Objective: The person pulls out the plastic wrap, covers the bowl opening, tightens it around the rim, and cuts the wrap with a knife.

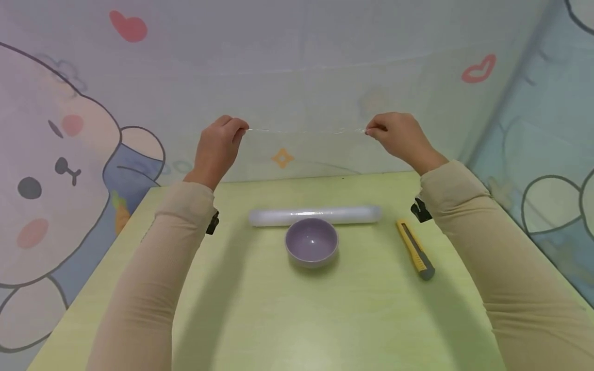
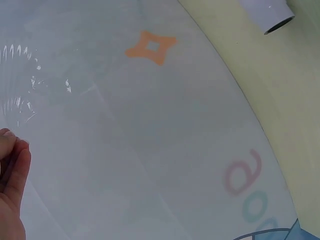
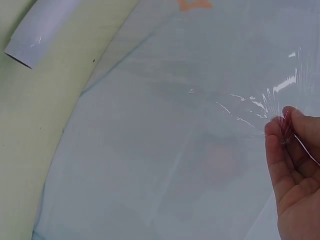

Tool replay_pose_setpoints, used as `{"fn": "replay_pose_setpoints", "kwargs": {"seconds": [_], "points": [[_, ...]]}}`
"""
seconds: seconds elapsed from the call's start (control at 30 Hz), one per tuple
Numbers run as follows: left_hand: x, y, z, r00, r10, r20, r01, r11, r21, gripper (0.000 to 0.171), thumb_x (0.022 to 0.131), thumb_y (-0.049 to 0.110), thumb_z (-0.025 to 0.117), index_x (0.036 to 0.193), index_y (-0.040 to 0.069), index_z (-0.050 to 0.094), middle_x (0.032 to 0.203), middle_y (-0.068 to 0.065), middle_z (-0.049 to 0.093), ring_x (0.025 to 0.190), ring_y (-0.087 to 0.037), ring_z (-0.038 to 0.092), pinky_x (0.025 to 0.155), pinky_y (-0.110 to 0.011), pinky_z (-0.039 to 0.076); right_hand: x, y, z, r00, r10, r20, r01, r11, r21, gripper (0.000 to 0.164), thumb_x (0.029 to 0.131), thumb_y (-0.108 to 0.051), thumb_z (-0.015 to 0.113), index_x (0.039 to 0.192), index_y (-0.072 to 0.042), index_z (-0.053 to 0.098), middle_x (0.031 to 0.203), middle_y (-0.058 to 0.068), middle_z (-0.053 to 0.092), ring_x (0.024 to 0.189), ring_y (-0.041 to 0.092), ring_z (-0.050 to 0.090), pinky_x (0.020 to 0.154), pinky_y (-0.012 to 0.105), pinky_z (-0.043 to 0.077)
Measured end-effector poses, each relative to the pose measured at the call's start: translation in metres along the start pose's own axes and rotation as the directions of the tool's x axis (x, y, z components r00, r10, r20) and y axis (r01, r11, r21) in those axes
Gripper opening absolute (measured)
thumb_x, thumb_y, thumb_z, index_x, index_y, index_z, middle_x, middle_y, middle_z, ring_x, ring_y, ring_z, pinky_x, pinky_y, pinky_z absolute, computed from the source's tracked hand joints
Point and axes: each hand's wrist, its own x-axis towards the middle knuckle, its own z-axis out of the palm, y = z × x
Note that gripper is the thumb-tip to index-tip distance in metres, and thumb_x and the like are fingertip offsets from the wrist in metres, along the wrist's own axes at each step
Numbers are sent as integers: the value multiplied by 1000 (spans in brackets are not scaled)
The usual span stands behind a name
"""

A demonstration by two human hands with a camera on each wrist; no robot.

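Both hands are raised beyond the far edge of the table with a clear sheet of cling film (image 1: 266, 130) stretched between them. My left hand (image 1: 220, 147) pinches one end of it between thumb and fingers. At the other end, my right hand (image 1: 401, 136) pinches the film, and creases fan out from those fingertips in the right wrist view. A roll of cling film (image 1: 315, 215) lies crosswise on the table below the hands. Just in front of the roll stands an upright purple bowl (image 1: 312, 242), with nothing visible inside.
A yellow and grey utility knife (image 1: 414, 250) lies on the pale yellow-green table (image 1: 297, 314), right of the bowl. Behind the table hangs a cloth backdrop (image 1: 278, 41) with printed hearts and cartoon figures, and the hands are in front of it.
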Motion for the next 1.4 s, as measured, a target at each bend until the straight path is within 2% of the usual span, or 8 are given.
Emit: {"fn": "replay_pose_setpoints", "kwargs": {"seconds": [0.27, 0.57, 0.93, 1.07, 1.4], "points": [[-7, -3, -2, 999, 14, 42, -12, 999, -51, 15, 91, 10, 56, 100, 3, 66, 94, -13, 64, 84, -26, 60, 75, -36, 50, -11, 2, 0, 1000, 14, 15, -14, 1000, 24, 24, 96, -20, 49, 105, -4, 65, 100, 15, 65, 79, 26, 52, 72, 38, 40], [-17, 5, -19, 997, 60, 47, -54, 991, -124, 13, 89, 8, 59, 97, 3, 67, 89, -11, 64, 75, -22, 55, 67, -34, 46, -23, 4, -1, 999, -43, -2, 43, 999, 28, 22, 94, -21, 52, 102, -6, 66, 91, 12, 65, 70, 22, 49, 67, 34, 38], [-28, 12, -35, 991, 95, 93, -77, 980, -181, 11, 87, 5, 61, 95, 5, 69, 90, -8, 66, 74, -17, 54, 66, -29, 44, -45, 3, -7, 995, -95, 11, 95, 994, 49, 19, 93, -20, 55, 100, -9, 67, 97, 9, 67, 79, 19, 56, 72, 35, 44], [-35, 16, -41, 988, 128, 85, -109, 975, -194, 10, 85, 4, 63, 94, 6, 69, 88, -6, 66, 73, -15, 54, 65, -28, 44, -54, 1, -8, 993, -114, 26, 113, 992, 61, 16, 92, -18, 56, 99, -9, 67, 98, 7, 67, 83, 19, 59, 75, 37, 47], [-54, 20, -55, 978, 201, 61, -184, 961, -208, 12, 82, 2, 66, 92, 8, 69, 85, -3, 67, 71, -11, 56, 61, -26, 45, -72, -5, -9, 984, -172, 45, 169, 983, 70, 13, 91, -17, 58, 97, -11, 68, 94, 3, 67, 79, 14, 58, 72, 34, 49]]}}
